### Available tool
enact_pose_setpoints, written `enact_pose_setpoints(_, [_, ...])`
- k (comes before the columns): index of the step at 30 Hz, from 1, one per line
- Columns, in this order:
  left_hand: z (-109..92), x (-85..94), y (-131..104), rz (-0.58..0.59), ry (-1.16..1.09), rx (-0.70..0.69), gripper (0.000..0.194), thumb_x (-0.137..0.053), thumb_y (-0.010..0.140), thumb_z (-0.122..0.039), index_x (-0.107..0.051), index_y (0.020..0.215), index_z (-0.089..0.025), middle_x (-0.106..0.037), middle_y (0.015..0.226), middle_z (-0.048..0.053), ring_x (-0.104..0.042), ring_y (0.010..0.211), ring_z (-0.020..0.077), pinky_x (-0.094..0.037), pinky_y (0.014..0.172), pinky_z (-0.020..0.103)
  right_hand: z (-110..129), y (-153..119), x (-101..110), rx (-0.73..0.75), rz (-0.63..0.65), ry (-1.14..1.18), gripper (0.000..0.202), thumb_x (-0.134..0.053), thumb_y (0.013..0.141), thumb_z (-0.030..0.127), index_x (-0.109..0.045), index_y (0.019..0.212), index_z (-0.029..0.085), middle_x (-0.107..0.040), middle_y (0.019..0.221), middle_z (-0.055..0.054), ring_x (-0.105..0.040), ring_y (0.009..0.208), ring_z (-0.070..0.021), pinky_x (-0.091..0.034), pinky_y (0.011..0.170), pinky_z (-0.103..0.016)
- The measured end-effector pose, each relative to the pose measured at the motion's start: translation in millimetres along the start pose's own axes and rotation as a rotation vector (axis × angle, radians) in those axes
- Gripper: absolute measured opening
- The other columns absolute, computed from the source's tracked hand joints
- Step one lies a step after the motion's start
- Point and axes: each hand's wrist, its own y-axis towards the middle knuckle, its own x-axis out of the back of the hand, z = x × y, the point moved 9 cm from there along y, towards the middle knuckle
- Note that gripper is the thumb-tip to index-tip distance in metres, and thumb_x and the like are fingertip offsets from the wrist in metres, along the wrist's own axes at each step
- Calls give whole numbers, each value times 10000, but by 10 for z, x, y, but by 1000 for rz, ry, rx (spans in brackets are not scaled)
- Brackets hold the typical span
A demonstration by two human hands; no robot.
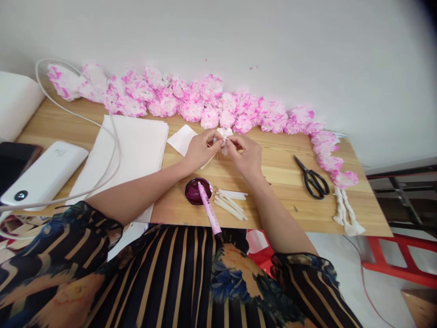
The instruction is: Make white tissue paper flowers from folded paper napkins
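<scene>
Between my two hands is a small white paper flower point(225, 132), its ruffled petals standing above the fingertips. My left hand point(205, 146) pinches it from the left, and a thin pale strip sticks out below that hand. From the right, my right hand point(246, 154) pinches the same flower with thumb and forefinger. A square of white paper point(182, 140) lies just left of my left hand. Nearer to me, a pink marker pen point(209, 208) leans on a small dish of dark magenta liquid point(191, 193). Several white sticks point(229, 205) lie beside it.
A row of pink and white paper flowers point(201, 98) runs along the wall. Black scissors point(312, 177) lie right. At left are a stack of white paper point(136, 136), a white power bank point(46, 175), a dark phone point(15, 161) and a looping white cable point(78, 114).
</scene>
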Motion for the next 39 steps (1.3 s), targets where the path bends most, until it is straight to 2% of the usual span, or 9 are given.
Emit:
enact_pose_setpoints(10, [140, 34, 5, -24, -333, 205, 73, -651, 842, -183, -614, 781, -167, -673, 695, -10, -620, 597, 79, -529, 615, 200, -477, 15, -120, -372, 27, 398, 215, -664, 807, 427, -717, 820, 219, -688, 711, 23, -609, 641, -141, -498, 647, -288])
enact_pose_setpoints(13, [90, 32, 3, -5, -291, 164, 86, -651, 857, -211, -604, 797, -170, -655, 689, -17, -628, 609, 83, -524, 599, 193, -442, 17, -103, -342, 19, 354, 211, -651, 828, 417, -720, 835, 219, -692, 718, 21, -616, 654, -141, -503, 669, -291])
enact_pose_setpoints(17, [8, 27, -3, 16, -168, 92, 117, -661, 886, -285, -587, 899, -196, -636, 678, -40, -629, 612, 94, -492, 571, 195, -219, 14, -55, -215, 18, 212, 179, -613, 871, 342, -739, 853, 216, -720, 749, 7, -633, 672, -148, -502, 684, -295])
enact_pose_setpoints(21, [-9, 54, -1, -26, -53, 47, 106, -685, 866, -249, -591, 873, -200, -595, 625, -60, -612, 596, 93, -474, 593, 205, -65, 3, -60, -112, 39, 141, 178, -607, 875, 314, -757, 905, 225, -762, 846, -9, -660, 734, -161, -518, 732, -307])
enact_pose_setpoints(24, [15, 66, 14, -51, -102, 47, 109, -685, 857, -219, -586, 824, -189, -587, 624, -60, -595, 571, 84, -468, 583, 205, -116, 9, -68, -131, 34, 150, 186, -614, 856, 322, -757, 926, 225, -769, 873, -14, -657, 741, -162, -524, 731, -309])
enact_pose_setpoints(28, [58, 56, 35, -45, -251, 105, 120, -675, 854, -206, -572, 799, -180, -608, 638, -51, -591, 556, 74, -472, 550, 188, -349, 21, -76, -277, 4, 287, 184, -634, 820, 361, -726, 901, 223, -727, 774, 9, -627, 681, -149, -514, 680, -298])
enact_pose_setpoints(32, [75, 62, 40, -61, -309, 142, 111, -670, 843, -180, -570, 795, -176, -617, 639, -46, -576, 544, 68, -474, 536, 180, -473, 8, -169, -395, 85, 457, 216, -677, 794, 424, -680, 863, 219, -683, 731, 28, -620, 659, -140, -525, 683, -299])
enact_pose_setpoints(35, [43, 54, 31, -55, -260, 109, 108, -676, 834, -182, -577, 791, -178, -612, 634, -46, -574, 552, 69, -468, 543, 181, -360, 28, -129, -319, 91, 373, 252, -673, 812, 466, -676, 874, 222, -698, 792, 14, -630, 711, -145, -518, 720, -303])
enact_pose_setpoints(39, [-39, 34, -5, -42, -140, 22, 135, -702, 825, -220, -586, 771, -178, -630, 677, -32, -573, 594, 77, -458, 583, 200, -189, 38, 8, -192, -17, 154, 240, -665, 835, 457, -697, 900, 228, -728, 860, -4, -607, 739, -151, -490, 706, -296])
